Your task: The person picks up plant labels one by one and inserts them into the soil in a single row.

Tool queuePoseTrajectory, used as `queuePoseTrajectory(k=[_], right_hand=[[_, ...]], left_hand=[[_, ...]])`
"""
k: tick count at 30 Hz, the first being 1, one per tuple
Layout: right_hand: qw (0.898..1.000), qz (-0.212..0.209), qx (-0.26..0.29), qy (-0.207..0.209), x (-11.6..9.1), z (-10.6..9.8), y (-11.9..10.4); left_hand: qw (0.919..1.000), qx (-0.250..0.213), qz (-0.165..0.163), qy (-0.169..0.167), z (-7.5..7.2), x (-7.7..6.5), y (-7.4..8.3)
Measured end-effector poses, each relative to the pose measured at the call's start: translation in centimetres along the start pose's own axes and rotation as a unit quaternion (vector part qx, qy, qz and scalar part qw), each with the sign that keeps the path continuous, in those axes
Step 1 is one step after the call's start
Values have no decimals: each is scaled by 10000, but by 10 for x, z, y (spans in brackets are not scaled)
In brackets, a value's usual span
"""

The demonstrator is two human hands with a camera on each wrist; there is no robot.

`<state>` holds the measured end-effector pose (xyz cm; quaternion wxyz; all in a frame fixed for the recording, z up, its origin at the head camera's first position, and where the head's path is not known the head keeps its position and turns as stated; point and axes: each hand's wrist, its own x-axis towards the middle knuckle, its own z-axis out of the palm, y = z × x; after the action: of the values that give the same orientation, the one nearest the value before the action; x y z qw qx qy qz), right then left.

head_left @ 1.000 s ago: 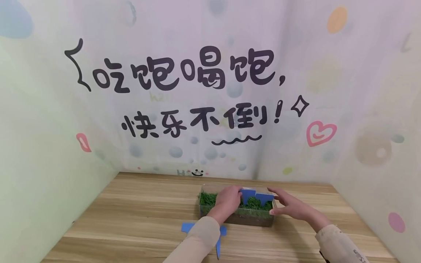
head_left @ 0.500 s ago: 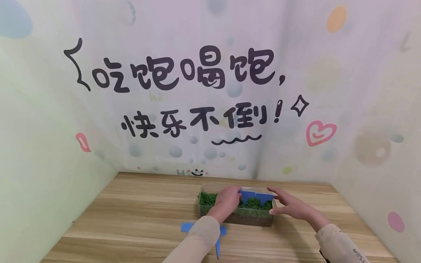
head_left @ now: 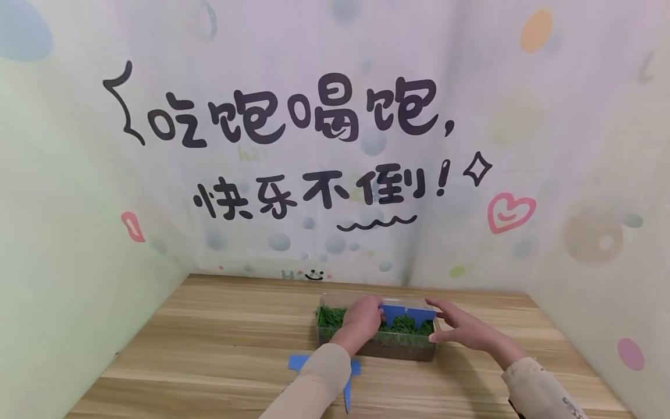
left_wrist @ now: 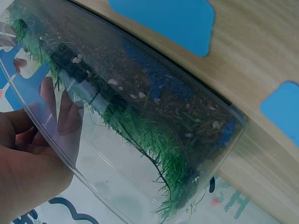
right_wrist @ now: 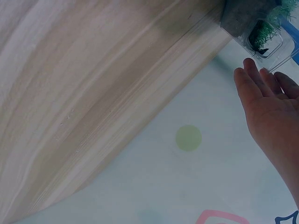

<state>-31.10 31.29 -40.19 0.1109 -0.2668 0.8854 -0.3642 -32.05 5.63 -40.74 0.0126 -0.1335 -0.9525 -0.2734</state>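
Note:
A clear rectangular planter box (head_left: 398, 348) holds dark soil and green grass (head_left: 332, 317). Two blue plant labels stand in it: the left label (head_left: 394, 314) and the right label (head_left: 421, 318), their heads nearly level. My left hand (head_left: 360, 321) reaches over the front wall and pinches the edge of the left label; its fingertips are partly hidden in the head view. Through the clear wall, the left wrist view shows its curled fingers (left_wrist: 70, 112) above the grass. At the box's right end, my right hand (head_left: 466, 330) rests against the corners with fingers and thumb spread.
In front of the box, blue labels lie on the wooden table (head_left: 209, 349), partly covered by the left sleeve (head_left: 319, 375): one label (head_left: 297, 362) at its left, another label (head_left: 348, 396) at its right. A printed wall (head_left: 262, 250) stands behind the table.
The left label has sunk slightly, from higher than the right label to about level with it. My left hand followed it only slightly; the right hand stayed at the box's end.

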Motion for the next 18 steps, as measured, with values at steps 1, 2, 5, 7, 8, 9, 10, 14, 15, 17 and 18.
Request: queuePoseTrajectory(k=[1, 2, 5, 7, 8, 9, 10, 14, 15, 17, 18], right_hand=[[10000, 3, 2, -3, 0, 0, 0], [10000, 8, 8, -4, 0, 0, 0], [10000, 6, -5, 2, 0, 1, 0], [10000, 4, -13, 2, 0, 1, 0], [10000, 11, -14, 1, 0, 1, 0], [10000, 18, -10, -1, 0, 2, 0], [10000, 28, 3, -5, 0, 2, 0], [10000, 72, 56, -16, 0, 2, 0], [10000, 72, 61, -12, 0, 2, 0], [10000, 73, 56, 8, 0, 2, -1], [10000, 69, 60, 18, -1, 2, -1]], left_hand=[[10000, -7, -9, 0, 0, 0, 0], [10000, -3, -10, 7, 0, 0, 0], [10000, -53, 3, -7, -2, -1, -1], [9999, -104, 11, -79, -3, -2, -2], [9998, -147, 8, -123, -4, -3, -2], [9997, -185, 10, -163, -5, -3, -2], [9996, -214, -4, -205, -6, -4, -2], [9996, -257, -7, -139, -9, -5, -2], [9996, -249, -1, -92, -10, -5, -2], [9996, -268, 8, -9, -11, -6, -2], [9996, -288, 24, 20, -12, -6, -2]])
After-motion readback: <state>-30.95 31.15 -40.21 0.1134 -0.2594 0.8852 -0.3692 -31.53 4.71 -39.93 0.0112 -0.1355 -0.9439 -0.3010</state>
